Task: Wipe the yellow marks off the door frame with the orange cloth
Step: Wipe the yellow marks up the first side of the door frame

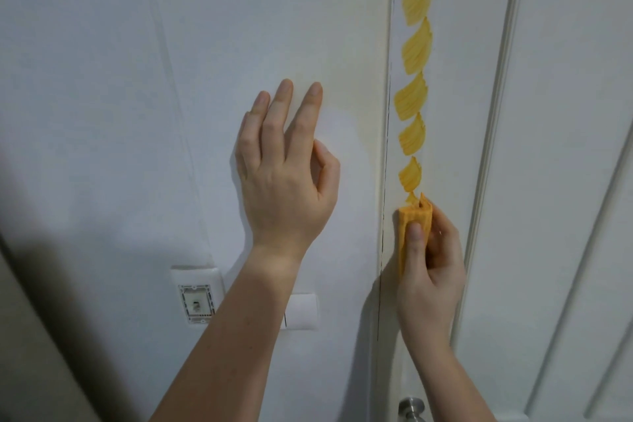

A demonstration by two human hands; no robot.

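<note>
Now, my right hand (430, 264) gripping the folded cloth (409, 216), thumb on top, cloth pressed to the door frame (445, 79) just under the lowest of the yellow marks (412, 96), my left hand (284, 181) loose, holding nothing, by the wall (137, 79) on the left.

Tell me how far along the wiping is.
Early. Below the orange cloth, the visible door frame shows no yellow. The right hand grips the cloth against the lowest of the yellow marks. A column of marks above it remains, up to the picture's top. The left hand rests on the wall.
</note>
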